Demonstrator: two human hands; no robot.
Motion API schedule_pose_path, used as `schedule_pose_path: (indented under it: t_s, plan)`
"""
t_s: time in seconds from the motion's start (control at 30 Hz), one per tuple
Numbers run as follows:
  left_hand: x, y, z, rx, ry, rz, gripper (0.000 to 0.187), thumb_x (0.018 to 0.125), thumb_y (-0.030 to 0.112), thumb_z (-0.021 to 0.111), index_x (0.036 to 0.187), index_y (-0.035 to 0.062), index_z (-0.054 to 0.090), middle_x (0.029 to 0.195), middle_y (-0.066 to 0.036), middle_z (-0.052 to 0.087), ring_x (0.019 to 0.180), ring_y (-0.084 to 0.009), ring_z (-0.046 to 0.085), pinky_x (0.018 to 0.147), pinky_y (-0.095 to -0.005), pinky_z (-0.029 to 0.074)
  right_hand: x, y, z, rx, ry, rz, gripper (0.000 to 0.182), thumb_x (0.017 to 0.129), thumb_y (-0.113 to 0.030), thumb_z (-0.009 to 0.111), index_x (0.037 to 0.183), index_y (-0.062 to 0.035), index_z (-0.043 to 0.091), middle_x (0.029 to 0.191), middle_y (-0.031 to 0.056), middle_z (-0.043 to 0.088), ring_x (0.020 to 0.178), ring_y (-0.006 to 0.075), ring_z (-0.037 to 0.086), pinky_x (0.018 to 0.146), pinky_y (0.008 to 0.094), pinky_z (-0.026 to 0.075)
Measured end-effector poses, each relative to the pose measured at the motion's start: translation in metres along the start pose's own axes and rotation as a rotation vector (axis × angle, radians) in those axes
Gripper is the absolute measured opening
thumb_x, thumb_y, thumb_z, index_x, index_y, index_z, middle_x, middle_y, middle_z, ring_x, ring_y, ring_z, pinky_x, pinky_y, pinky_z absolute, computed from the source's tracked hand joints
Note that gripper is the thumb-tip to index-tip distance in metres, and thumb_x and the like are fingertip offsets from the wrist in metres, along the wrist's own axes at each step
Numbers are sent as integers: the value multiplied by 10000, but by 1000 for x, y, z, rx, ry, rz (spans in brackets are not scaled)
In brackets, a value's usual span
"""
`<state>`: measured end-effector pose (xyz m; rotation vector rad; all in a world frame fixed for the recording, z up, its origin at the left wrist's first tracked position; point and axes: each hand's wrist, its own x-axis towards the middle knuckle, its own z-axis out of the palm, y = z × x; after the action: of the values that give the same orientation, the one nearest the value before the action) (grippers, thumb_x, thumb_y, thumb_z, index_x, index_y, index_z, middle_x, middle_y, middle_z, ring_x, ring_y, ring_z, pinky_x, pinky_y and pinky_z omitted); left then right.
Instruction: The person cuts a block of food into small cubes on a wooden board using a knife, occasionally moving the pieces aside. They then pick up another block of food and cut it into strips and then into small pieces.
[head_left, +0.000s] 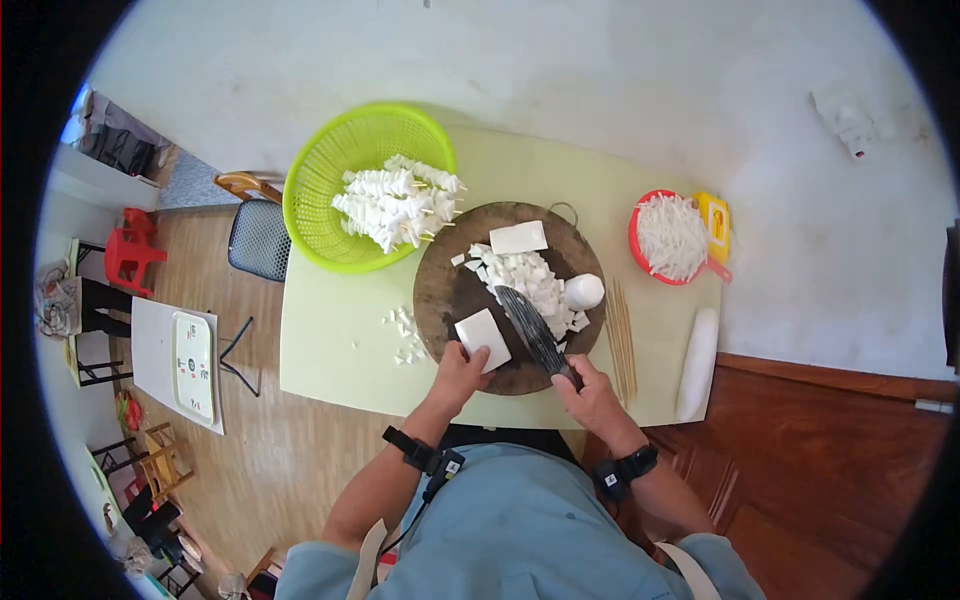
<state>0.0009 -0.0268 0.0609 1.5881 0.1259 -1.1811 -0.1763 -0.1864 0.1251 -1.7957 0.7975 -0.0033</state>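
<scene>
My left hand (pixel 464 372) is closed around a flat white block of radish (pixel 484 338) at the lower left of the round wooden chopping board (pixel 440 270). In my right hand (pixel 592 398) is the handle of a dark-bladed knife (pixel 533 328), its blade angled up and left over the board. A heap of chopped white pieces (pixel 530 280) lies beside the blade. Above the heap rests another white block (pixel 518 237), and a rounded white chunk (pixel 584 292) sits at its right. Small white scraps (pixel 408 345) are scattered on the table, left of the board.
A green basket (pixel 310 215) holds skewered white pieces. On the right stand a red colander (pixel 634 235) of white shreds and a yellow box (pixel 714 222). Thin wooden skewers (pixel 622 345) and a long white radish (pixel 698 364) lie on the table (pixel 350 300). A wall borders the far side.
</scene>
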Motion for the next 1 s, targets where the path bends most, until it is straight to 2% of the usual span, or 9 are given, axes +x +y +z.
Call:
schedule_pose_path:
  t_s: [0.03,0.1,0.17,0.23,0.3,0.43,0.5,0.67,1.0]
  plan:
    - [0,5,-3,3,1,-7,395,992,178,616,1233,-54,406,1130,-163,604,920,-243,692,702,-389,597,-4,0,1,-9,-18,10,302,945,-207,662,1167,-24,573,746,131,608,655,237,605,644,366,508]
    - [-1,17,-13,408,-272,-252,402,972,249,658,1150,-58,470,1023,-161,633,841,-225,705,619,-340,570,-9,-1,3,-12,-37,23,303,944,-210,664,1164,-23,572,750,145,615,656,259,618,643,373,511]
    - [0,6,-17,560,-196,-172,446,946,269,685,1162,-60,476,995,-190,618,869,-285,678,670,-377,563,-12,-3,3,-88,-33,-38,295,945,-208,659,1163,-29,576,764,177,627,676,321,642,642,390,514]
    - [-9,-3,-16,709,-123,-89,491,921,289,712,1173,-62,481,968,-219,602,896,-344,651,721,-414,555,-14,-4,3,-97,-27,-72,288,939,-185,663,1158,-18,577,740,148,603,651,269,622,620,376,501]
    - [-22,-10,-11,665,112,392,481,885,272,740,1153,-57,515,991,-250,568,857,-426,606,746,-492,526,-15,-5,1,-110,-25,-108,282,933,-161,666,1153,-8,579,715,120,580,626,217,601,598,362,488]
    - [-29,-13,-1,713,294,571,447,872,232,738,1164,-43,541,1077,-260,541,898,-418,578,775,-488,498,-22,-22,2,-252,-27,-211,308,918,-165,674,1180,-22,598,792,170,646,698,328,656,631,392,521]
    - [-27,-10,0,833,305,849,427,858,185,731,1179,-36,556,1145,-257,505,975,-413,533,841,-482,459,-27,-25,7,-290,-23,-231,317,914,-163,675,1191,-27,604,829,175,669,732,347,671,642,398,534]
    - [-15,-9,-1,937,299,894,336,849,137,714,1139,4,608,1156,-254,493,1032,-412,487,897,-484,418,-30,-15,19,-457,6,-346,332,899,-157,686,1206,-52,614,925,139,688,762,327,683,647,405,560]
    - [-6,-11,-1,956,255,883,286,805,103,716,1064,13,635,1157,-253,490,1063,-419,465,919,-502,410,-34,-23,21,-563,-36,-294,317,903,-172,685,1190,-64,601,870,122,669,747,304,678,611,405,548]
